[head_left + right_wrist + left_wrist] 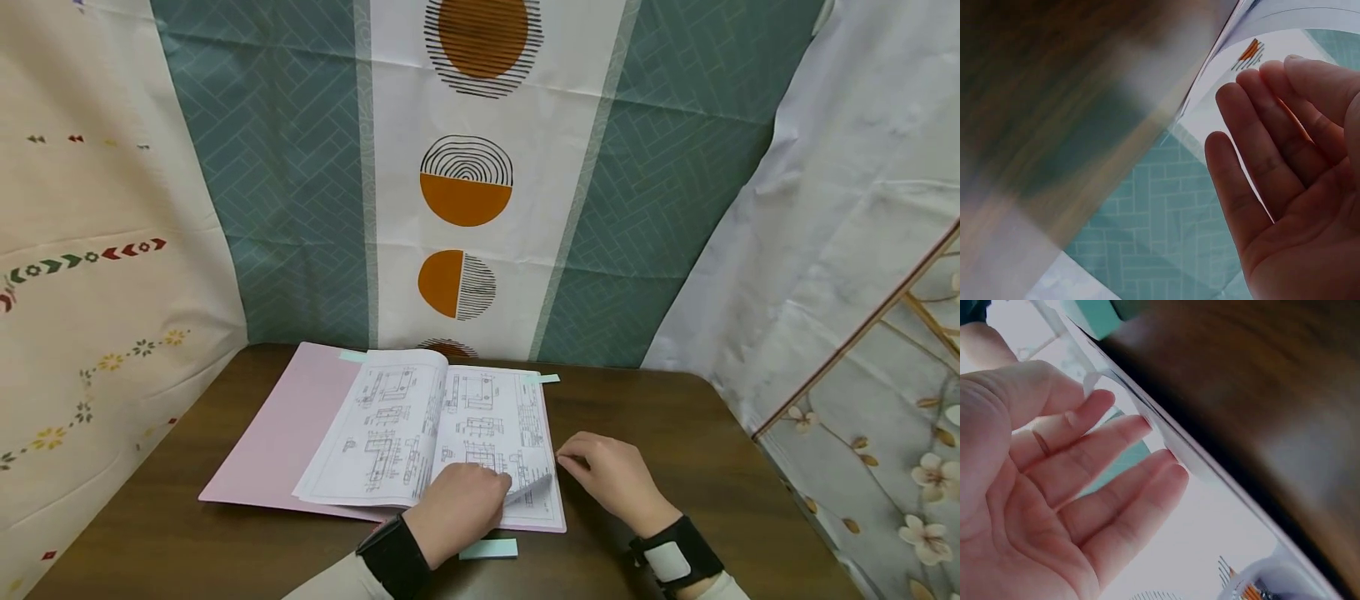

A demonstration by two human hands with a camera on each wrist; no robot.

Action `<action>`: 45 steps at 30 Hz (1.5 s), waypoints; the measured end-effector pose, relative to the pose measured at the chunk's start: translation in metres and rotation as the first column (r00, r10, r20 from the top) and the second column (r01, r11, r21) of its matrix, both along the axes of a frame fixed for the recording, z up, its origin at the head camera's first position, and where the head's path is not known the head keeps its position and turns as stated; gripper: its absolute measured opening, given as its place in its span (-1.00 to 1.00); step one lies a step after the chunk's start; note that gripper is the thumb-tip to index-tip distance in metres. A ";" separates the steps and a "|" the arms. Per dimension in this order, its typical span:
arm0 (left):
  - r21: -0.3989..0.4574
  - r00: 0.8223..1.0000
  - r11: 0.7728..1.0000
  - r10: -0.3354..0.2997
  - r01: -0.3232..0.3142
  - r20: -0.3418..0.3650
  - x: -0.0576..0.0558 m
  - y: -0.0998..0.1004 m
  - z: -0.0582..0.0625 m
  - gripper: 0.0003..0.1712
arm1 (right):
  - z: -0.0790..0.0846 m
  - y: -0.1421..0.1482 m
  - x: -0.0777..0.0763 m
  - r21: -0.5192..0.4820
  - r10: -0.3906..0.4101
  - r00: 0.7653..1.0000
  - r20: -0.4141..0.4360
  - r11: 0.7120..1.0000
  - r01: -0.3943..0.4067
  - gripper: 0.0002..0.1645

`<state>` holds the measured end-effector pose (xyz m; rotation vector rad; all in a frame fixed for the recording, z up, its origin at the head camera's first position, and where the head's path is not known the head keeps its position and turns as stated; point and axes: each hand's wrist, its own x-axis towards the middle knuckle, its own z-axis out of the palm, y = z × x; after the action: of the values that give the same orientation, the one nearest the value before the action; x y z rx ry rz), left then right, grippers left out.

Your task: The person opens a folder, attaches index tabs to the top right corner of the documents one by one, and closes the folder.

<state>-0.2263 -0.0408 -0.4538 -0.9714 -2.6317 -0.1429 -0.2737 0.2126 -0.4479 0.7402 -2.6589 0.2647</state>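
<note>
Closest to the person, on the worktop (637, 400), a mint pad (489, 549) lies just short of the pink folder (285, 450). Above it, the left grip (459, 512) is narrow, thumb and forefinger apparently pinching a pale curled edge over the right-hand page (510, 396), likely its lower corner. The right grip (611, 479) is beside that page's outer edge, fingers loosely bent, with nothing seen in it. The step in hand looks like parting one sheet from those beneath; the next move would call for a light pinch, and perhaps the right fingers guiding the edge. Farther off, mint tabs (550, 378) jut at the top, before a hanging cloth (585, 192).
</note>
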 end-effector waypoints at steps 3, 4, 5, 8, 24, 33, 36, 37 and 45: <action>0.024 1.000 0.999 0.023 -0.023 -0.013 -0.002 0.004 0.001 -0.87 | 0.002 0.005 0.002 0.000 -0.006 1.000 -0.006 1.000 0.006 -0.92; 0.029 0.999 0.999 0.028 -0.027 -0.024 -0.003 0.006 0.001 -0.86 | 0.002 0.007 0.003 -0.002 -0.007 1.000 -0.009 1.000 0.007 -0.91; 0.032 0.999 0.999 0.031 -0.030 -0.035 -0.003 0.007 0.001 -0.84 | 0.002 0.008 0.004 -0.006 -0.004 1.000 -0.010 1.000 0.004 -0.93; 0.015 0.997 0.999 0.046 -0.045 -0.062 -0.004 0.009 0.001 -0.82 | 0.002 0.008 0.007 -0.002 0.007 1.000 -0.006 1.000 -0.007 -0.96; 0.100 0.992 0.990 0.092 -0.100 0.090 -0.008 0.007 0.001 -0.82 | -0.003 -0.002 0.008 -0.009 0.074 0.997 0.019 0.997 -0.074 -0.94; 0.164 0.986 0.977 0.120 -0.138 0.116 -0.009 0.006 0.002 -0.70 | -0.004 0.002 0.006 0.002 0.084 0.992 0.099 0.996 -0.084 -0.91; 0.181 0.987 0.974 0.114 -0.134 0.115 -0.007 0.006 0.004 -0.71 | -0.004 0.002 0.006 -0.007 0.089 0.988 0.128 0.996 -0.088 -0.90; 0.183 0.987 0.974 0.115 -0.135 0.115 -0.007 0.006 0.005 -0.71 | -0.004 0.002 0.006 -0.011 0.097 0.987 0.131 0.995 -0.096 -0.90; 0.199 0.988 0.968 0.145 -0.152 0.047 -0.006 0.006 0.003 -0.82 | -0.004 -0.009 0.013 0.003 0.188 0.958 0.214 0.981 -0.193 -0.88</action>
<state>-0.2327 -0.0345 -0.4504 -0.7077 -2.6435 -0.3850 -0.2611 0.2039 -0.4517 1.0318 -2.7959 0.3841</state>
